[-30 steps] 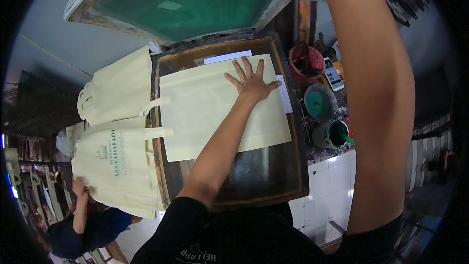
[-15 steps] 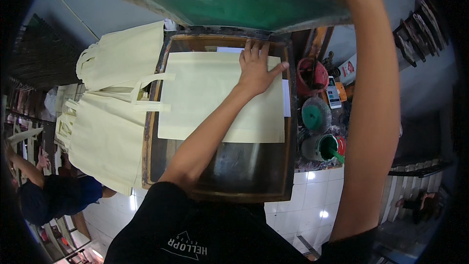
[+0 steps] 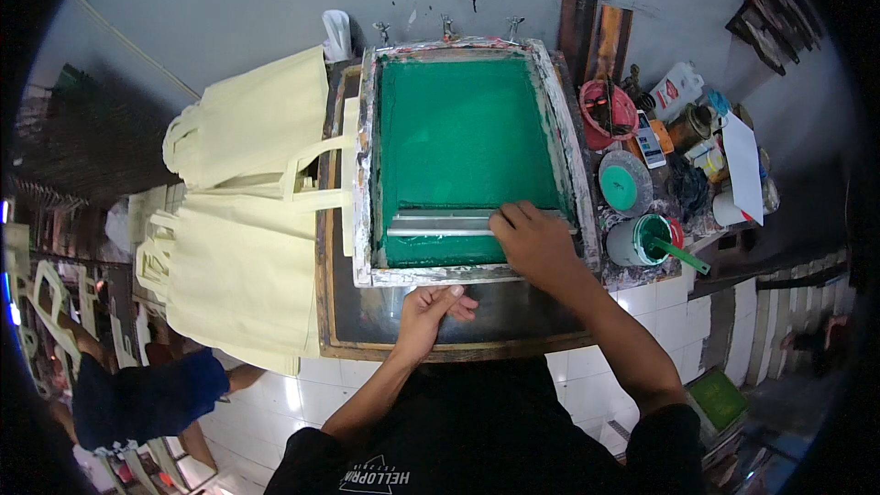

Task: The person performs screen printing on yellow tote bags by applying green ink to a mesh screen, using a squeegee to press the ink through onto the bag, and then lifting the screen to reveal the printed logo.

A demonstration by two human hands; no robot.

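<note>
My right hand (image 3: pixel 536 243) is closed on a long metal-handled squeegee (image 3: pixel 431 223), which lies crosswise in green ink near the close end of a screen-printing frame (image 3: pixel 367 165). The mesh (image 3: pixel 467 133) inside the frame is covered in green. Just below the frame's near edge is my left hand (image 3: pixel 429 319), fingers loosely spread, thumb close to the rim; whether it touches is hard to tell. Under the frame lies a cream tote bag (image 3: pixel 348 220), mostly hidden, with straps (image 3: pixel 316 154) sticking out left. A dark wood-edged board (image 3: pixel 367 316) lies beneath both.
Stacked cream tote bags (image 3: pixel 243 266) lie on the left. To the right stand a tub of green ink (image 3: pixel 632 243) with a green-handled tool, a round ink lid (image 3: pixel 623 185), a red bucket (image 3: pixel 607 115) and a phone (image 3: pixel 651 139). Another person (image 3: pixel 147 394) is at lower left.
The raised frame has come down flat over the bag. My left hand has left the bag for the frame's near edge; my right hand has moved from the frame's upper edge to the squeegee.
</note>
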